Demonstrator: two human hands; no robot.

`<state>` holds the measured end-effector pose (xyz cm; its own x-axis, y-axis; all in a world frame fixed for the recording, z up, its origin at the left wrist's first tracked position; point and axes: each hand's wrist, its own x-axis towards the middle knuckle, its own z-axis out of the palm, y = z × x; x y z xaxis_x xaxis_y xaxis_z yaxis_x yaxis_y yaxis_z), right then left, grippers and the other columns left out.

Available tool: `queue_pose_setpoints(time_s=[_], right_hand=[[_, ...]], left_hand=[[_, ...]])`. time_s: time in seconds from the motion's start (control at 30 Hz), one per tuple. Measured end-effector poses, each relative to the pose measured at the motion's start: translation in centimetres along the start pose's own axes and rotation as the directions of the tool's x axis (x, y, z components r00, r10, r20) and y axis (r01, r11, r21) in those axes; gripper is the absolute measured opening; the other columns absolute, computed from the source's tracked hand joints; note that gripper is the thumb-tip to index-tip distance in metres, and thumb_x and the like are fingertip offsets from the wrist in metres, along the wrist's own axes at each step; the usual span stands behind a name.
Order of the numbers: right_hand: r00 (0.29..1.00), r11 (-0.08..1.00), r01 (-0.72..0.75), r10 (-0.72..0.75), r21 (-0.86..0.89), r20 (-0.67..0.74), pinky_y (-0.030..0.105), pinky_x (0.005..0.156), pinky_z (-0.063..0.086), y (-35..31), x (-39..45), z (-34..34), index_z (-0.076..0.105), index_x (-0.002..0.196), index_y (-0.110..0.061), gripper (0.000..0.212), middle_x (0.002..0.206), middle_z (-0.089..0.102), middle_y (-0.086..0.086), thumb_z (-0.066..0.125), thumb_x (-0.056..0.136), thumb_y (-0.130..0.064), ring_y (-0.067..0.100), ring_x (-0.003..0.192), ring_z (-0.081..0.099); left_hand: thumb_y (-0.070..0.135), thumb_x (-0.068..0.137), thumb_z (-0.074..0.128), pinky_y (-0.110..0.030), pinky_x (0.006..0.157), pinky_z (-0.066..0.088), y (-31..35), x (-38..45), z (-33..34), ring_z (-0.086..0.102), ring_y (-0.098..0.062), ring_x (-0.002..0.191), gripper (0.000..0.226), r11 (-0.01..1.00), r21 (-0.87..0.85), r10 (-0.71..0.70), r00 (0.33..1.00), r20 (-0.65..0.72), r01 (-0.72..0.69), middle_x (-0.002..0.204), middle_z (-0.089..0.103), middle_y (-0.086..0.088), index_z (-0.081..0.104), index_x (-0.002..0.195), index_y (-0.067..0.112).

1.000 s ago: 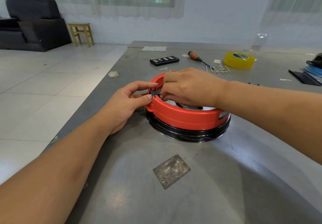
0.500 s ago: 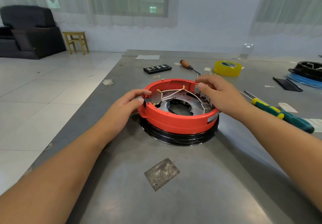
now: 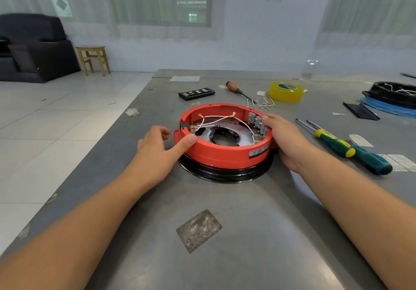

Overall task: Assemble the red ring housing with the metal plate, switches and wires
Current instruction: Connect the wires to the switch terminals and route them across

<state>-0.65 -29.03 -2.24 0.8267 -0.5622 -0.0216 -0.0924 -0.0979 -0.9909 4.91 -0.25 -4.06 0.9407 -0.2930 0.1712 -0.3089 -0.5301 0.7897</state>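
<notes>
On the grey table [image 3: 247, 233], mid-frame, the red ring [image 3: 222, 152] is sitting atop a black base [image 3: 225, 173]. Inside the ring a metal plate [image 3: 243, 135] is lying flat, with a round hole at its centre. White wires [image 3: 216, 119] are looping across the plate between brass terminals. A row of grey switches [image 3: 256, 121] is standing against the ring's right inner wall.

Left hand [image 3: 157, 147] is resting at the ring's left side, thumb pressing the outer wall, the other fingers loosely curled and gripping nothing. Right hand [image 3: 286, 138] is cupping the ring's right side, its fingertips touching the rim just beside the switches, fingers bent round the outer wall.

Right of the ring, well apart, a green-handled screwdriver [image 3: 351, 151] is lying on the table. Farther back: a yellow tape roll [image 3: 286, 91], a wooden-handled screwdriver [image 3: 236, 90], a black bit case [image 3: 197, 93]. Near the front edge a scuffed square patch [image 3: 199, 230] is showing on the tabletop. At far right another black base on a blue disc [image 3: 391, 100] is sitting partly out of frame.
</notes>
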Motion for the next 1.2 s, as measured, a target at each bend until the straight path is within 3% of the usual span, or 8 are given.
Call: queue_pose_setpoints(time_s=[0.13,0.3,0.4,0.5,0.67,0.83,1.03,1.2], right_hand=[[0.998,0.999,0.041,-0.040,0.031,-0.047,0.030,0.057,0.047,0.4,-0.6,0.7,0.065,0.119,-0.025,0.023,0.086,0.071,0.000,0.059,0.099,-0.031,0.017,0.074,0.066],[0.993,0.986,0.087,-0.074,0.141,-0.090,0.021,0.047,0.051,0.9,-2.0,2.1,0.062,0.111,-0.030,0.017,0.078,0.075,-0.004,0.065,0.094,-0.031,0.009,0.067,0.071],[0.988,0.963,0.139,-0.117,0.229,-0.105,0.026,0.057,0.054,1.1,-2.3,2.8,0.061,0.109,-0.029,0.018,0.091,0.074,-0.002,0.069,0.092,-0.030,0.010,0.071,0.071],[0.978,0.965,0.196,-0.180,0.175,-0.108,0.037,0.081,0.056,0.9,-2.0,2.7,0.061,0.106,-0.026,0.024,0.102,0.071,-0.001,0.069,0.091,-0.044,0.017,0.091,0.069],[0.965,0.982,0.188,-0.183,-0.007,0.189,0.049,0.098,0.055,-0.4,-1.4,0.8,0.063,0.116,-0.022,0.044,0.101,0.071,-0.001,0.065,0.085,-0.054,0.020,0.095,0.068],[0.888,0.985,0.091,-0.148,0.148,0.436,0.039,0.080,0.061,-1.1,-1.5,-0.6,0.069,0.107,-0.014,0.032,0.092,0.075,0.009,0.072,0.086,-0.038,0.027,0.084,0.073],[0.971,0.959,0.042,-0.105,0.281,0.216,0.030,0.065,0.060,-0.7,-1.8,0.7,0.066,0.106,-0.011,0.021,0.084,0.075,0.007,0.071,0.091,-0.025,0.021,0.072,0.072],[0.981,0.902,-0.033,-0.053,0.430,0.186,0.038,0.072,0.062,-0.5,-3.0,2.6,0.057,0.126,-0.007,0.037,0.108,0.076,0.012,0.069,0.093,-0.017,0.028,0.092,0.076]], left_hand=[[0.082,0.093,0.027,-0.044,0.094,0.039,0.5,0.0,0.6,0.051,-0.034,0.125,0.077,0.997,0.069,-0.043,0.998,-0.043,0.046,0.101,0.067,-0.001,0.066,0.101,0.016],[0.099,0.073,0.039,-0.040,0.111,0.041,0.5,0.1,0.5,0.055,-0.015,0.132,0.065,0.982,-0.172,-0.080,0.997,0.018,0.082,0.129,0.065,0.014,0.067,0.104,0.049],[0.079,0.076,0.064,-0.045,0.116,0.046,0.8,0.2,0.4,0.063,-0.012,0.128,0.055,0.882,-0.471,-0.022,0.999,0.028,0.033,0.139,0.066,0.010,0.066,0.124,0.053],[0.050,0.070,0.075,-0.056,0.106,0.055,0.9,0.3,0.0,0.075,-0.015,0.100,0.061,0.748,-0.663,-0.023,1.000,0.005,0.020,0.114,0.079,0.002,0.069,0.129,0.037],[0.034,0.074,0.074,-0.037,0.085,0.060,-0.1,1.0,-0.6,0.074,-0.013,0.083,0.069,0.694,-0.718,0.004,0.997,-0.081,-0.061,0.100,0.078,0.003,0.063,0.141,0.029],[0.028,0.084,0.070,-0.029,0.089,0.060,-0.6,1.3,-1.0,0.073,-0.008,0.101,0.066,0.661,-0.737,0.078,0.989,-0.123,-0.144,0.125,0.075,0.007,0.058,0.149,0.032],[0.047,0.082,0.083,-0.051,0.115,0.047,-0.3,1.1,-0.5,0.055,-0.018,0.142,0.095,0.571,-0.821,-0.110,0.991,-0.073,0.003,0.162,0.047,0.004,0.035,0.162,0.030],[0.045,0.080,0.082,-0.051,0.107,0.054,1.0,0.3,0.8,0.060,-0.032,0.136,0.103,0.432,-0.873,-0.130,0.974,0.187,0.225,0.153,0.059,0.000,0.027,0.166,0.027]])
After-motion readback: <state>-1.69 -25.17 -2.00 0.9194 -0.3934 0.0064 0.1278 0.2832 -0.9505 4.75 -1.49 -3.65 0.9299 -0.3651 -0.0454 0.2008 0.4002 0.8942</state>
